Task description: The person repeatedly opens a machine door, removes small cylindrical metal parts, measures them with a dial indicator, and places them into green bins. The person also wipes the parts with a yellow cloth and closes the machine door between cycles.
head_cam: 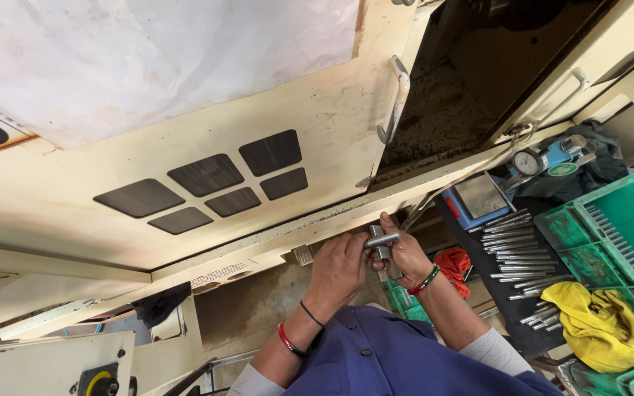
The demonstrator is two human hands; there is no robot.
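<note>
My left hand [340,268] and my right hand [406,253] meet close together in front of the cream machine body [185,117]. Between them lies a short grey metal rod [383,240] together with a small metal gauge piece [380,251]. The left hand's fingers close round the rod's left end; the right hand wraps the gauge piece from the right. Which hand bears the rod's weight I cannot tell. Both wrists wear bangles and thread bands, above blue sleeves.
Several grey metal rods [511,242] lie in rows on a dark mat to the right. Green plastic trays [618,235], a yellow cloth [596,323], a red cloth [455,262], a dial gauge [528,163] and a blue block [478,198] stand nearby. The machine door handle [396,99] is above.
</note>
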